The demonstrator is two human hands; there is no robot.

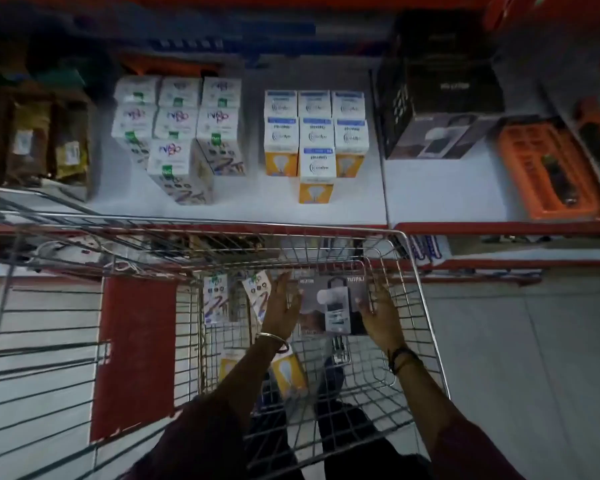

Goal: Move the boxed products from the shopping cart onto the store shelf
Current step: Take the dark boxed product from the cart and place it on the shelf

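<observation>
The scene is dim overall, with the brightest patch on the white shelf (243, 202) in the middle, where the pale boxes (177, 126) catch light from above. The far edge and both upper corners fall into deep shadow. Everything is soft and slightly blurred, print unreadable. Wide-angle distortion bends the cart (426, 306) wires and shelf edge, most strongly at the left and right.
</observation>
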